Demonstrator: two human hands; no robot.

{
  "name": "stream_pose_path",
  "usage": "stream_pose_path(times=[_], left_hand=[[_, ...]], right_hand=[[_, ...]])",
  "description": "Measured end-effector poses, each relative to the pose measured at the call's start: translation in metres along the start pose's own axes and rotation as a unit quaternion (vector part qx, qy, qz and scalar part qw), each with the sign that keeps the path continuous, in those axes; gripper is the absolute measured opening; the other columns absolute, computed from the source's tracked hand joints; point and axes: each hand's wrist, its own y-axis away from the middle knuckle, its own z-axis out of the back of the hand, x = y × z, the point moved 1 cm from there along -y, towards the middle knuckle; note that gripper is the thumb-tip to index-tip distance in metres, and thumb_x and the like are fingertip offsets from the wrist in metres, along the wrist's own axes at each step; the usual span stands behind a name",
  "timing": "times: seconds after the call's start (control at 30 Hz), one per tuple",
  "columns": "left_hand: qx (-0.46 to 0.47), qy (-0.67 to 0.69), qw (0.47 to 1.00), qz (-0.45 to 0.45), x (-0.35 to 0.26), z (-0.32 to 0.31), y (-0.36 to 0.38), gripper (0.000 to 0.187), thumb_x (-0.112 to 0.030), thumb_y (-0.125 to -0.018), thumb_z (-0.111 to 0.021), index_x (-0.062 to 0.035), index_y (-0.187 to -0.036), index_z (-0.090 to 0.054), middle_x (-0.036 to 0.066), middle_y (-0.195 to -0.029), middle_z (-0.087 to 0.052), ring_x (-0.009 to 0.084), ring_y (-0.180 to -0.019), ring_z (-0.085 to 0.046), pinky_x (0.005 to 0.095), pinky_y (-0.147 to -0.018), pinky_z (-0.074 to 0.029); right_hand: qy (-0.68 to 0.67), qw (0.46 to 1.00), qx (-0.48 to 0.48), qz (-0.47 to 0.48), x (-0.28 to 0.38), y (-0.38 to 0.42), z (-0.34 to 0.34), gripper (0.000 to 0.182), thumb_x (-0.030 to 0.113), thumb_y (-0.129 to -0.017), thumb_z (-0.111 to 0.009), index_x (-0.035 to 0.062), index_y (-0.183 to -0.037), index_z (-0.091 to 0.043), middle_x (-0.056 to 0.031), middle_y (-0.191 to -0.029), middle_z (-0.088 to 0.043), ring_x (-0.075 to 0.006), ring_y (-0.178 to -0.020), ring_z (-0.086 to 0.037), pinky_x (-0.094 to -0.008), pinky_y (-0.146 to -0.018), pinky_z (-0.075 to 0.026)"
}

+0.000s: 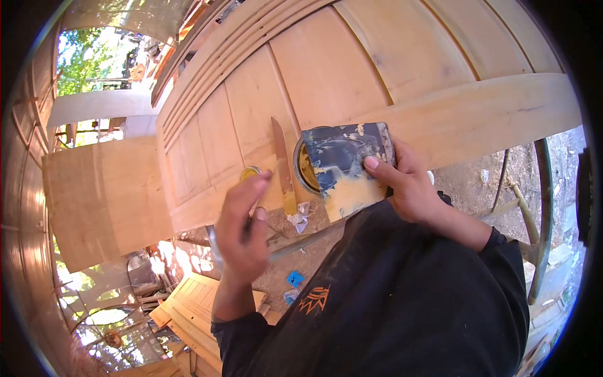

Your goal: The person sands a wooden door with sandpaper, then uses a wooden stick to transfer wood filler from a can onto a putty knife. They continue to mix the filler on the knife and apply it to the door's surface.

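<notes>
At the right, my right hand (411, 182) grips a flat putty-smeared board (352, 163), dark above and cream below, with the thumb on top. Partly hidden behind it is an open round tin (303, 166) with yellowish-brown contents. A long pointed blade (281, 141) lies left of the tin, its yellowish lower end beside a crumpled white scrap (301, 218). My left hand (246, 220) is blurred, fingers bent, beside a small yellow-rimmed round item (252, 171); whether it holds that is unclear.
A large panelled wooden door (326, 63) spans the work area. A plain wooden sheet (107, 195) is at the left. Metal legs (543, 213) stand at the right. Below lie another slatted wooden piece (198, 308) and a blue scrap (294, 279) on the ground.
</notes>
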Motion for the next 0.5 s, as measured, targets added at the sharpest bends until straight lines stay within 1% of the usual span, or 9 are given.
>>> stream_pose_path(times=[0.03,0.1,0.17,0.27,0.3,0.33,0.37,0.43,0.5], left_hand=[[0.020,-0.058,0.989,-0.132,-0.004,-0.006,-0.004,0.040,0.008,-0.075,-0.058,0.0021,-0.114,-0.053,0.019,-0.118,-0.052,0.0321,-0.109,-0.054,0.0400,-0.096,-0.042],[0.006,-0.151,0.958,-0.243,-0.017,-0.018,-0.002,0.042,0.008,-0.072,-0.063,-0.0009,-0.113,-0.055,0.017,-0.116,-0.051,0.0325,-0.108,-0.053,0.0401,-0.094,-0.042],[-0.012,-0.193,0.955,-0.226,0.026,-0.026,0.002,0.042,0.007,-0.072,-0.064,-0.0035,-0.112,-0.057,0.016,-0.114,-0.050,0.0318,-0.106,-0.052,0.0388,-0.091,-0.044],[-0.043,-0.244,0.963,-0.106,0.051,-0.008,-0.004,0.039,0.009,-0.074,-0.060,-0.0021,-0.111,-0.058,0.015,-0.111,-0.049,0.0298,-0.100,-0.052,0.0370,-0.086,-0.045],[-0.095,-0.180,0.975,-0.092,0.056,0.002,-0.005,0.035,0.010,-0.076,-0.054,0.0031,-0.111,-0.056,0.015,-0.109,-0.050,0.0285,-0.101,-0.052,0.0354,-0.087,-0.044],[-0.141,-0.110,0.983,-0.041,0.050,0.009,-0.009,0.033,0.010,-0.080,-0.048,0.0058,-0.112,-0.053,0.014,-0.109,-0.050,0.0251,-0.102,-0.053,0.0325,-0.086,-0.045],[-0.187,0.003,0.980,0.067,0.038,0.013,-0.010,0.033,0.008,-0.081,-0.052,0.0037,-0.114,-0.051,0.012,-0.112,-0.054,0.0225,-0.104,-0.053,0.0365,-0.091,-0.044],[-0.240,0.230,0.940,0.072,0.034,0.021,-0.028,0.030,0.001,-0.085,-0.054,0.0036,-0.115,-0.052,0.012,-0.108,-0.058,0.0226,-0.097,-0.059,0.0360,-0.088,-0.047],[-0.208,0.415,0.880,0.103,0.016,0.020,-0.048,0.029,-0.004,-0.086,-0.053,0.0028,-0.114,-0.052,0.012,-0.106,-0.060,0.0219,-0.094,-0.060,0.0356,-0.088,-0.048]], right_hand=[[-0.032,0.999,0.004,-0.008,-0.003,-0.002,-0.003,0.027,0.008,-0.091,-0.053,-0.0039,-0.114,-0.049,-0.0072,-0.103,-0.062,-0.0092,-0.093,-0.056,-0.0257,-0.084,-0.045],[-0.087,0.996,-0.001,-0.017,-0.002,-0.003,-0.010,0.027,0.008,-0.090,-0.054,-0.0034,-0.115,-0.049,-0.0080,-0.103,-0.062,-0.0109,-0.094,-0.057,-0.0268,-0.084,-0.046],[-0.133,0.991,-0.023,-0.020,0.009,0.002,-0.017,0.027,0.008,-0.090,-0.054,-0.0028,-0.115,-0.049,-0.0089,-0.104,-0.062,-0.0130,-0.096,-0.058,-0.0281,-0.084,-0.047],[-0.155,0.986,-0.045,0.044,0.036,0.011,-0.018,0.028,0.008,-0.090,-0.054,-0.0022,-0.115,-0.049,-0.0103,-0.105,-0.062,-0.0158,-0.099,-0.059,-0.0301,-0.084,-0.049],[-0.142,0.988,-0.028,0.048,0.039,0.009,-0.014,0.027,0.009,-0.090,-0.053,-0.0021,-0.115,-0.050,-0.0107,-0.106,-0.062,-0.0161,-0.099,-0.059,-0.0303,-0.084,-0.049],[-0.131,0.990,-0.014,0.046,0.038,0.008,-0.010,0.027,0.009,-0.091,-0.053,-0.0020,-0.115,-0.050,-0.0111,-0.107,-0.062,-0.0164,-0.100,-0.059,-0.0305,-0.084,-0.049],[-0.118,0.992,0.006,0.039,0.034,0.008,-0.007,0.027,0.009,-0.091,-0.053,-0.0019,-0.115,-0.051,-0.0114,-0.108,-0.061,-0.0166,-0.100,-0.059,-0.0307,-0.084,-0.050],[-0.156,0.985,0.075,-0.015,0.017,0.006,-0.003,0.027,0.010,-0.091,-0.052,-0.0017,-0.116,-0.051,-0.0111,-0.110,-0.061,-0.0168,-0.102,-0.058,-0.0313,-0.086,-0.048],[-0.164,0.979,0.118,-0.032,0.012,0.006,-0.008,0.027,0.011,-0.092,-0.052,-0.0013,-0.116,-0.052,-0.0106,-0.112,-0.061,-0.0173,-0.104,-0.057,-0.0322,-0.088,-0.047]])
